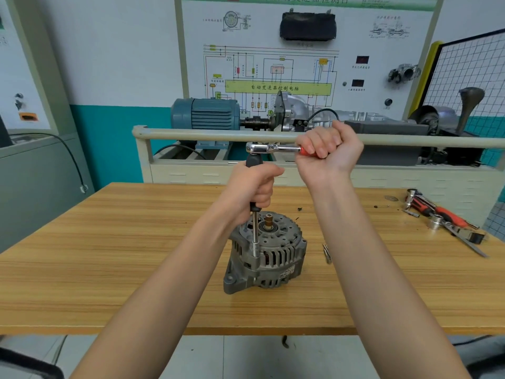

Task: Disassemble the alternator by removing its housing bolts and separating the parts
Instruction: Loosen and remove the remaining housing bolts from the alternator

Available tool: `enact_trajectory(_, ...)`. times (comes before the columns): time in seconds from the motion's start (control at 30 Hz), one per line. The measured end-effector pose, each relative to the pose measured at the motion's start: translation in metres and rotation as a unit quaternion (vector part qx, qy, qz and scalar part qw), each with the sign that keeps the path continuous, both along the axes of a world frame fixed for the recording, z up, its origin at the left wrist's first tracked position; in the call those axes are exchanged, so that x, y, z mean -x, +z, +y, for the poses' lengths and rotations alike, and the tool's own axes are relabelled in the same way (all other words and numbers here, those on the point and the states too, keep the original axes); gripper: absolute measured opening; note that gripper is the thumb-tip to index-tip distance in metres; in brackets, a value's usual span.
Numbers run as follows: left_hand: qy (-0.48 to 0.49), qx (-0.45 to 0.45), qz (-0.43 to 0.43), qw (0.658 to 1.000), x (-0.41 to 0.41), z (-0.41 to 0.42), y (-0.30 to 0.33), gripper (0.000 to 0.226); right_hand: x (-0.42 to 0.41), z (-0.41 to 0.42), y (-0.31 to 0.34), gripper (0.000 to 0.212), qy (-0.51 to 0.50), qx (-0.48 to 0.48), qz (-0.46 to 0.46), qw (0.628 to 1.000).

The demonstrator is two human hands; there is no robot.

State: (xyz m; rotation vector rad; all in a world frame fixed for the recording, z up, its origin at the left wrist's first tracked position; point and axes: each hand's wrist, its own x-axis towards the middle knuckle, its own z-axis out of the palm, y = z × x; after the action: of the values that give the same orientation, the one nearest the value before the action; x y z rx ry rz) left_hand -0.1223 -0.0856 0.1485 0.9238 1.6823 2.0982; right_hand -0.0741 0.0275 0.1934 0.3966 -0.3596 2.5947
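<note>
The alternator point(266, 253) stands at the frame's centre on the wooden table point(109, 269), shaft end up; a driver point(254, 214) rises upright from its left rim, the socket end set down on the housing edge; the left hand point(252, 190) is curled round the driver's black handle; the right hand point(328, 151) — at upper centre — is fisted round the red grip of a ratchet point(273, 148), which lies level atop the driver; spare tools point(442, 220) lie at the table's right — a small bit point(327, 253) just right of the alternator.
</note>
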Motion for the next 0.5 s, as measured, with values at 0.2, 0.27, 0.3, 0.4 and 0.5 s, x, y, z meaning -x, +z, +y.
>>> enact_trajectory(0.2,0.105,-0.022,-0.005,0.994,-0.004,0.004,-0.005,0.044,-0.025,-0.031,-0.005,0.059,-0.145,-0.069,0.055,0.986)
enact_trajectory(0.27,0.135,-0.025,-0.005,0.991,-0.006,0.008,-0.005,0.041,-0.031,-0.043,-0.01,0.059,-0.222,-0.106,0.085,0.966)
enact_trajectory(0.3,0.145,-0.024,-0.001,0.989,-0.006,0.01,-0.006,0.04,-0.033,-0.047,-0.012,0.057,-0.249,-0.118,0.102,0.956)
enact_trajectory(0.4,0.136,-0.011,0.015,0.991,-0.008,0.01,-0.008,0.037,-0.035,-0.038,-0.01,0.058,-0.221,-0.11,0.09,0.965)
enact_trajectory(0.5,0.031,0.005,0.023,0.999,-0.004,0.0,-0.003,0.04,-0.025,-0.013,-0.001,0.057,-0.119,-0.045,0.036,0.991)
